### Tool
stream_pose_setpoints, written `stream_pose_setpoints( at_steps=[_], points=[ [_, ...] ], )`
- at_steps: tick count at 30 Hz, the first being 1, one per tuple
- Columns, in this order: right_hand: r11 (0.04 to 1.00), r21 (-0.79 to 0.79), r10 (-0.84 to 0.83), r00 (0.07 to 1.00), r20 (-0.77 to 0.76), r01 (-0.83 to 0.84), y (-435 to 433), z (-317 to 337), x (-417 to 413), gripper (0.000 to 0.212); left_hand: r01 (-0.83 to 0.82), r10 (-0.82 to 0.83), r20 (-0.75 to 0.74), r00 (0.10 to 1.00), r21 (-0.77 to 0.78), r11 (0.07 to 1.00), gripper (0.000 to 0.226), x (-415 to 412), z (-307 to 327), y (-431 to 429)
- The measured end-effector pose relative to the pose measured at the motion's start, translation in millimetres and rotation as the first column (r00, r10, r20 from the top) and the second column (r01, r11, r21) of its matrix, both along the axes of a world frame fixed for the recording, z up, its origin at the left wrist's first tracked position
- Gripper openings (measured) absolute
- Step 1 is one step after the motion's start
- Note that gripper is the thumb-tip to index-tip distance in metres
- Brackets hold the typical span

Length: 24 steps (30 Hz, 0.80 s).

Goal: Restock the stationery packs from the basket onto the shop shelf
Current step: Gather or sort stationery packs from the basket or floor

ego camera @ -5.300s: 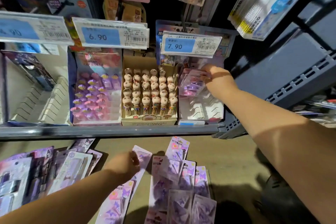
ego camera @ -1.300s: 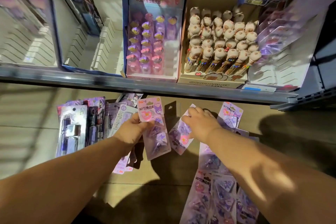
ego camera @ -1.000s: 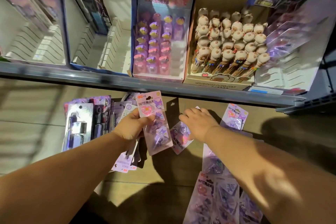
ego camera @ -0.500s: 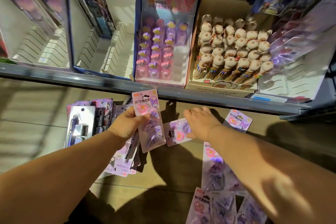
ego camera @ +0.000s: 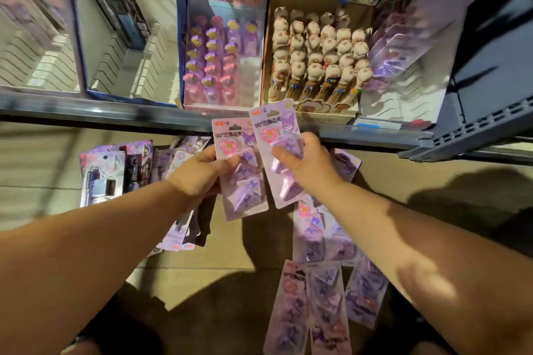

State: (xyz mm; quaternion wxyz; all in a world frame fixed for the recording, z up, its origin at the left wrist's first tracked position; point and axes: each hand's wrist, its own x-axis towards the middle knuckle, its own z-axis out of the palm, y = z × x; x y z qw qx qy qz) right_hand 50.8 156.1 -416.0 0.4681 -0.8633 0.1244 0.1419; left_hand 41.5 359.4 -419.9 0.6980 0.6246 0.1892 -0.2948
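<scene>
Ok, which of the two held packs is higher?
The pack in the right hand: its top reaches the pen box; the other pack, in the left hand, stops lower.

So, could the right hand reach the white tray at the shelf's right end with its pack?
Probably yes: the right hand grips its pack just below the shelf edge, and nothing stands between it and the white tray, whose front slots look free.

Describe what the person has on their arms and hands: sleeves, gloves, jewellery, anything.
Nothing worn shows. The left hand and right hand are bare: no gloves, no rings seen, no watch or band at either wrist. The left forearm and right forearm are uncovered up to the picture's edge, so no sleeve is in view.
</scene>
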Motion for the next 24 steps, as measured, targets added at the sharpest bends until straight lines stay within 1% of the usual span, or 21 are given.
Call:
stream_pose_setpoints(
  at_steps=[3, 5, 7, 8, 10, 12, 13, 14, 15, 16, 17, 18, 19, 21, 22, 23, 24],
  points=[
    [0.991, 0.096, -0.081, 0.993, -0.086, 0.089, 5, 1, -20, 0.041, 0.001, 0.000, 0.015, 1.000, -0.045, 0.999, 0.012, -14, 11, -32],
    [0.982, 0.125, -0.124, 0.985, -0.123, 0.139, 4, 6, -35, 0.045, -0.002, 0.004, 0.027, 1.000, -0.057, 0.998, 0.022, -25, 15, -45],
    [0.978, 0.131, -0.136, 0.976, -0.171, 0.160, 0, 6, -50, 0.047, 0.031, -0.029, 0.032, 0.999, -0.090, 0.995, 0.035, -38, 16, -53],
    [0.977, 0.140, -0.130, 0.971, -0.201, 0.160, 0, 3, -55, 0.047, 0.060, -0.056, 0.046, 0.997, -0.111, 0.992, 0.037, -44, 17, -57],
    [0.960, 0.228, -0.108, 0.965, -0.239, 0.164, 5, 0, -69, 0.050, 0.089, -0.075, 0.088, 0.993, -0.165, 0.982, 0.034, -55, 15, -66],
    [0.921, 0.334, -0.114, 0.957, -0.267, 0.203, 9, -1, -83, 0.065, 0.058, -0.042, 0.084, 0.996, -0.197, 0.979, 0.050, -63, 9, -71],
    [0.884, 0.385, -0.156, 0.945, -0.289, 0.264, 7, -6, -87, 0.072, 0.046, -0.033, 0.068, 0.997, -0.202, 0.978, 0.054, -65, 8, -73],
    [0.837, 0.426, -0.219, 0.923, -0.317, 0.345, 1, -10, -90, 0.072, 0.050, -0.040, 0.057, 0.998, -0.197, 0.979, 0.055, -68, 7, -73],
    [0.811, 0.429, -0.267, 0.905, -0.332, 0.397, -9, -15, -94, 0.067, 0.061, -0.053, 0.046, 0.998, -0.185, 0.981, 0.054, -71, 7, -74],
    [0.830, 0.391, -0.279, 0.904, -0.325, 0.397, -20, -19, -98, 0.057, 0.086, -0.081, 0.039, 0.996, -0.164, 0.983, 0.052, -74, 6, -75],
    [0.882, 0.322, -0.249, 0.920, -0.301, 0.344, -33, -23, -105, 0.043, 0.113, -0.109, 0.032, 0.993, -0.140, 0.984, 0.048, -77, 5, -75],
    [0.934, 0.212, -0.222, 0.933, -0.284, 0.287, -47, -30, -113, 0.028, 0.143, -0.139, 0.038, 0.990, -0.128, 0.981, 0.044, -79, 3, -75],
    [0.966, 0.094, -0.209, 0.942, -0.263, 0.240, -61, -36, -124, 0.018, 0.169, -0.165, 0.041, 0.985, -0.129, 0.977, 0.042, -82, 0, -75],
    [0.975, -0.176, -0.182, 0.941, -0.285, 0.136, -88, -50, -152, 0.019, 0.217, -0.212, 0.051, 0.976, -0.134, 0.967, 0.043, -87, -9, -72],
    [0.955, -0.292, -0.164, 0.926, -0.341, 0.062, -97, -55, -167, 0.021, 0.240, -0.235, 0.052, 0.971, -0.123, 0.963, 0.042, -89, -13, -70],
    [0.929, -0.371, -0.142, 0.915, -0.378, -0.009, -104, -58, -181, 0.025, 0.264, -0.260, 0.050, 0.964, -0.104, 0.959, 0.041, -92, -16, -68],
    [0.909, -0.414, -0.134, 0.903, -0.407, -0.052, -107, -57, -194, 0.032, 0.291, -0.288, 0.045, 0.956, -0.087, 0.953, 0.040, -95, -18, -67]
  ],
)
